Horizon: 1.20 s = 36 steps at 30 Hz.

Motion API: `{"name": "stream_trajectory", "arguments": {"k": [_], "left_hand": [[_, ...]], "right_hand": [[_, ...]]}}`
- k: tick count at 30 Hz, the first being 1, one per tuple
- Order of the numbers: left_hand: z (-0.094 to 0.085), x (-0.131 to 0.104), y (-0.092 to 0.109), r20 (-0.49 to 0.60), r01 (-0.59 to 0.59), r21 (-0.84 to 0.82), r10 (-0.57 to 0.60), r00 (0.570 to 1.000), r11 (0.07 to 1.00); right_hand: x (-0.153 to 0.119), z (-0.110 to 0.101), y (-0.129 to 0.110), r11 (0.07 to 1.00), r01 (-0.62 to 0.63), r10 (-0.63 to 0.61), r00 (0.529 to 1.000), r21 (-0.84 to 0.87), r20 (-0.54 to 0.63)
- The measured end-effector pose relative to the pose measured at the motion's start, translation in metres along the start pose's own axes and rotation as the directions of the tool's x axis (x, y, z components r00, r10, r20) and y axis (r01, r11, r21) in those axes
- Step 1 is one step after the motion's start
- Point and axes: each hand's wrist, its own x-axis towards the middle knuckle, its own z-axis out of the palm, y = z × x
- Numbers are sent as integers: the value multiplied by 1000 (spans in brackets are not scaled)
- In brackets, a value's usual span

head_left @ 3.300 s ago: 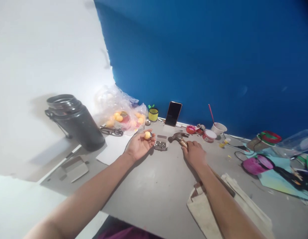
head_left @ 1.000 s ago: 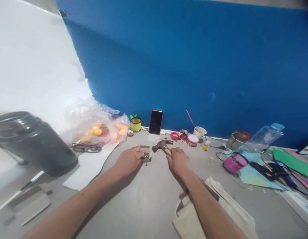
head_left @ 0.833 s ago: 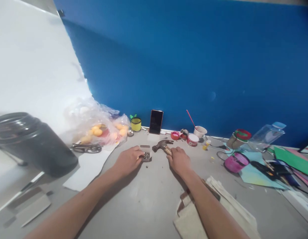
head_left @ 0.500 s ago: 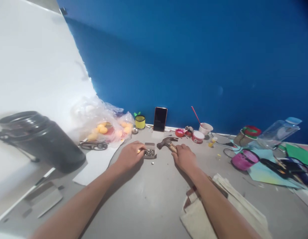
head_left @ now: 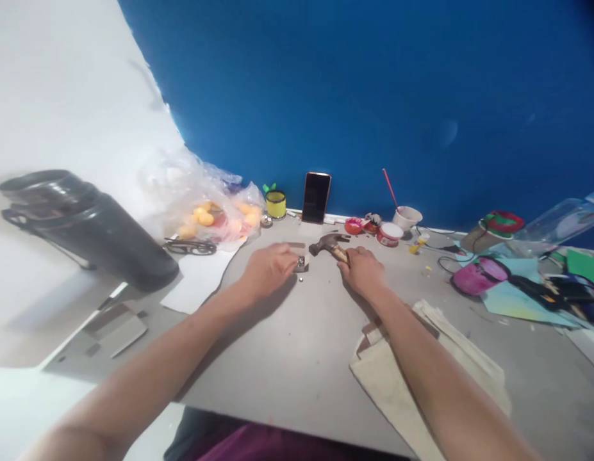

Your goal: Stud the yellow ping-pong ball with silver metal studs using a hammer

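Note:
My right hand (head_left: 364, 272) is closed round the wooden handle of a claw hammer (head_left: 329, 242), whose metal head rests at the middle of the grey table (head_left: 277, 358). My left hand (head_left: 270, 269) is over a small box (head_left: 301, 263) of shiny metal bits, with its fingers pressed together and covering much of the box. What those fingers hold, if anything, is hidden. One small shiny piece (head_left: 301, 279) lies on the table just in front of the box. A beige cloth (head_left: 397, 384) lies under my right forearm.
A phone (head_left: 316, 198) stands against the blue wall. To the left are a big dark bottle (head_left: 99, 230), plastic bags (head_left: 200, 192) and white paper (head_left: 195, 278). A white cup (head_left: 407, 218), jar (head_left: 389, 234), pink roll (head_left: 480, 275) and clear bottle (head_left: 561, 221) are to the right.
My left hand has moved from the box's left side to over it, hiding more of its contents. My right hand still holds the hammer. The camera view has tilted down.

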Motion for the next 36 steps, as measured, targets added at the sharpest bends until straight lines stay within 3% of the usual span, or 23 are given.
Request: {"name": "stream_trajectory", "arguments": {"k": [3, 6, 18, 24, 30, 36], "left_hand": [[4, -7, 23, 174, -106, 129, 83, 981, 986], [13, -9, 35, 226, -129, 192, 85, 971, 973], [13, -10, 34, 175, 5, 206, -42, 984, 978], [21, -9, 32, 180, -26, 226, -15, 984, 974], [19, -9, 35, 163, 62, 233, -102, 981, 970], [22, -8, 36, 184, 51, 239, -96, 978, 970]], "right_hand": [[0, 1, -1, 1000, 1, -1, 1000, 23, -5], [0, 1, -1, 999, 7, -6, 1000, 34, -17], [-1, 0, -2, 999, 8, -8, 1000, 30, -18], [-1, -1, -2, 999, 2, -2, 1000, 37, -7], [0, 3, -1, 1000, 9, -8, 1000, 21, -28], [-2, 1, -1, 1000, 17, -17, 1000, -8, -16]]}}
